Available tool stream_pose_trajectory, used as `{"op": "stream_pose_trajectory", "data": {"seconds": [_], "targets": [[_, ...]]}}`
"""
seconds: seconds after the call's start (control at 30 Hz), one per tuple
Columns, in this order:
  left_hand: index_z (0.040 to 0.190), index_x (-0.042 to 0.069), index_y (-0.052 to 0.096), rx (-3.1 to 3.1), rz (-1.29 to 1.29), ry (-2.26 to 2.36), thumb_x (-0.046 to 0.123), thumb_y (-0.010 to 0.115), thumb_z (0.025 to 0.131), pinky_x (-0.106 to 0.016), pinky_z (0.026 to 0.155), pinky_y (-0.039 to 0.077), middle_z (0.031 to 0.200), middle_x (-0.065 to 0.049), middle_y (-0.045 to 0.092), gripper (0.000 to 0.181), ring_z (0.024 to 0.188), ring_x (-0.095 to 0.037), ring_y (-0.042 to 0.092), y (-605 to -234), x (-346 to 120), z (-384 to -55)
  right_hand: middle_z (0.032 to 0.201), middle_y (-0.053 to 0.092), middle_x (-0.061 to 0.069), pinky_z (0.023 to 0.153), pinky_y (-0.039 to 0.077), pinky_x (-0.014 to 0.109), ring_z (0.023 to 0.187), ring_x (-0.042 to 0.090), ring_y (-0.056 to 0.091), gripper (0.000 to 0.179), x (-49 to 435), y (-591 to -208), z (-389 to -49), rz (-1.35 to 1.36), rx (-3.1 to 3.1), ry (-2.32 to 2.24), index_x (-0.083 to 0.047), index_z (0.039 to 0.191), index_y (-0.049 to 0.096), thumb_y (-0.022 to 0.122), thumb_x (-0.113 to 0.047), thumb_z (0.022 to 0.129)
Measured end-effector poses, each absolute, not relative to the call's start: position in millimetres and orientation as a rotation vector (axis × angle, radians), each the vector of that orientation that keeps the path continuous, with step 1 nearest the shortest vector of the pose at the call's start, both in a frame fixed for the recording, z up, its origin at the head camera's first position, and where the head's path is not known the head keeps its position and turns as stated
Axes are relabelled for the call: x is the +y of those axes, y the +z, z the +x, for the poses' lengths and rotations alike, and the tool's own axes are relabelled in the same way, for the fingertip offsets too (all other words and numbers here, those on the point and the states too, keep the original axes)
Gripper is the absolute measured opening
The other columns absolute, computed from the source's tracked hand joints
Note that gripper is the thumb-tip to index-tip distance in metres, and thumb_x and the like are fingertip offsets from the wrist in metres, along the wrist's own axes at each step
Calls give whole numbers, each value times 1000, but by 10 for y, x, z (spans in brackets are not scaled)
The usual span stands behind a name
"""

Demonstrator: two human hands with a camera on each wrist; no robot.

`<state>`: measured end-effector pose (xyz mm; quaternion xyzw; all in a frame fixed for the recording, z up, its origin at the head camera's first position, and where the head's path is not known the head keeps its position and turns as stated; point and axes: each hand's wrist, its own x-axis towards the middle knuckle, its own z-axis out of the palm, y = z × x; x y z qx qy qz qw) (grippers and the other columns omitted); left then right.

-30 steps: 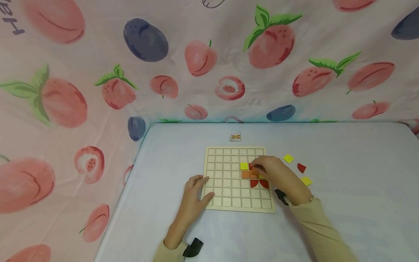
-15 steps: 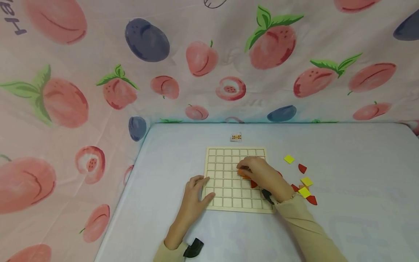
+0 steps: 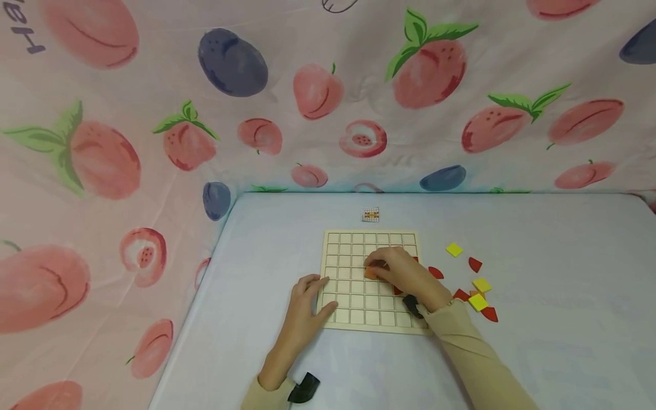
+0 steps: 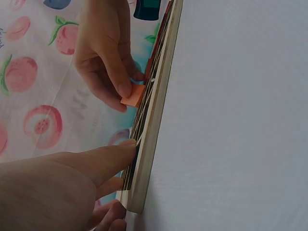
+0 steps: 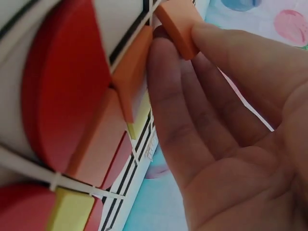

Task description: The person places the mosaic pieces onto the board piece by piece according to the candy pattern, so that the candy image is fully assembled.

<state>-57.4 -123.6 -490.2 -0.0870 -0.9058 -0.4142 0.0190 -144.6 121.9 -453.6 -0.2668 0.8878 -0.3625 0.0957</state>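
Observation:
A pale wooden grid board [image 3: 353, 319] lies on the table in the head view. My right hand [image 3: 402, 273] is over its middle and pinches an orange square tile [image 5: 179, 26] between thumb and fingertips. In the left wrist view that orange tile [image 4: 134, 95] is tilted at the board's surface. Beside it in the right wrist view sit a red rounded tile [image 5: 67, 82], another orange tile [image 5: 132, 72] and a yellow tile [image 5: 72, 209] in the grid. My hand hides part of this pattern from the head camera. With fingers spread, my left hand [image 3: 302, 310] rests on the board's left edge.
Loose tiles lie right of the board, among them a yellow square [image 3: 454, 249], a red quarter-round tile [image 3: 475, 264] and a yellow tile [image 3: 478, 302] overlapping others. A small patterned card [image 3: 371, 214] lies behind the board. Fruit-print cloth [image 3: 307, 148] hangs behind the table.
My right hand has moved left across the board with the orange tile, slightly further since half a second ago. More loose tiles show on the right. The left hand stays on the board's edge.

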Motion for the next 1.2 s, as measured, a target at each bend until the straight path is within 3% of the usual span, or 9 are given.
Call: {"op": "stream_pose_trajectory", "data": {"seconds": [0.27,0.73,1.2], "targets": [[134,4,60,-2822,-260,-1274,19,76,88,-50,102,42,138,-13,49,52,124,-31,45,-4892,-1230,-570,98,70,4,83,54,37,93,22,66,13,1200,-4560,-1462,-848,2695,-1022,-5,100,76,72,-5,89],[136,5,59,-2829,-246,-1286,20,76,88,-49,102,42,138,-11,49,52,124,-29,45,-4892,-1233,-577,94,68,1,84,53,37,88,17,62,12,1169,-4536,-1455,-852,2709,-931,-7,99,77,73,-7,88],[135,4,59,-2831,-243,-1289,20,76,88,-50,102,43,139,-13,49,52,124,-30,45,-4880,-1230,-570,108,67,6,88,53,42,94,21,61,22,1343,-4444,-1477,-747,2761,-865,-6,110,71,74,-10,89]]}}
